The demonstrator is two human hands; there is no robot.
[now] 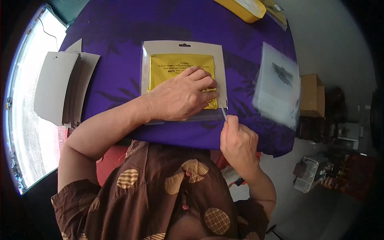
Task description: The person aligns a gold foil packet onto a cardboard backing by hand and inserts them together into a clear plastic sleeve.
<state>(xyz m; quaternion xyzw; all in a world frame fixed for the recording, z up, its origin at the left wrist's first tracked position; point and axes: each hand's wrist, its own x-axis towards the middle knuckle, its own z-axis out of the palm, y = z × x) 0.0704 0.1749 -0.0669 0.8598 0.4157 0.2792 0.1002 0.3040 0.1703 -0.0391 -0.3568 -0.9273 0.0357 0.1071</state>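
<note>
A yellow packet with printed warning text lies over a white card with a hanging slot, inside a clear plastic sleeve. My left hand lies across the packet, its fingers curled on the right part of it. My right hand is at the sleeve's lower right corner, thumb and fingers pinched on a narrow clear strip of it. The fingertips of my left hand are partly hidden.
A stack of grey-white cards stands at the left of the purple tablecloth. Clear plastic sleeves are piled at the right. A yellow container is at the far right, and a cardboard box is beyond the right edge.
</note>
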